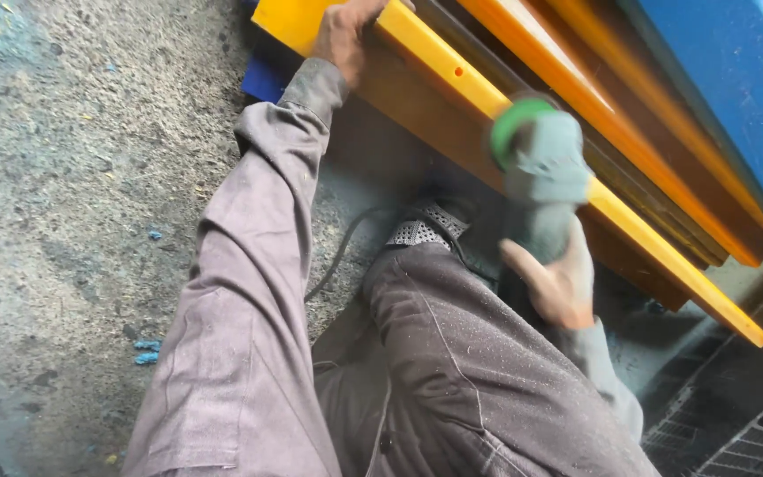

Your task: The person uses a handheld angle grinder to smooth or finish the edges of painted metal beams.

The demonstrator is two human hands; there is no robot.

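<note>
The right hand [558,283] was wrapped around a grey power grinder with a green guard [536,159], its head pressed on the long yellow-painted bar [452,71]. That bar ran from far left to near right — the left hand [346,35] clasped its far end, fingers curled over the edge.

views: one, worn on the head | looks: steeply down past the knee to the floor [64,177] | near: very close, arms fill the middle | yellow beam [452,71]: runs from 12 to 4 o'clock
</note>
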